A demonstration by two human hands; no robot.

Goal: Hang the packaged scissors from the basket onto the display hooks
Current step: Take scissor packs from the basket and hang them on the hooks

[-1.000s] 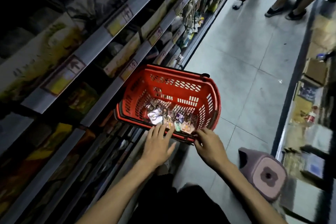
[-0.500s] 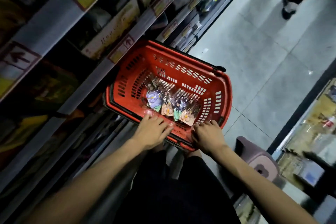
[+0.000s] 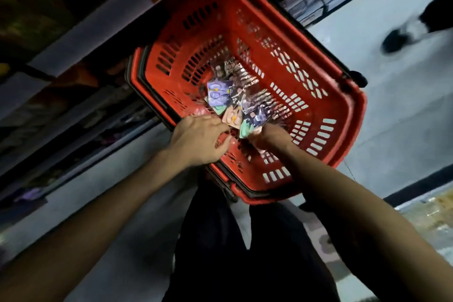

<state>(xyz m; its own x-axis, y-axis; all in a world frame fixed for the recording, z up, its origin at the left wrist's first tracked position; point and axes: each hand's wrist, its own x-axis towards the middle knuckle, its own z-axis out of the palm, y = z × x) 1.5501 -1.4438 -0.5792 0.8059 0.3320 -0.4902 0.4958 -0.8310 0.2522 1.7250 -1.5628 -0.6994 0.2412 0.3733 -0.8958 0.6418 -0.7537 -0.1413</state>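
Inside basket [image 3: 343,115]: scissor packs [image 3: 235,105] touching both hands; left grip [image 3: 198,140], right grip [image 3: 268,138] unclear.

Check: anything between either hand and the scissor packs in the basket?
Nothing visible. Both the left hand and right hand are inside the red basket, already at the near edge of the scissor packs. Grip itself is unclear.
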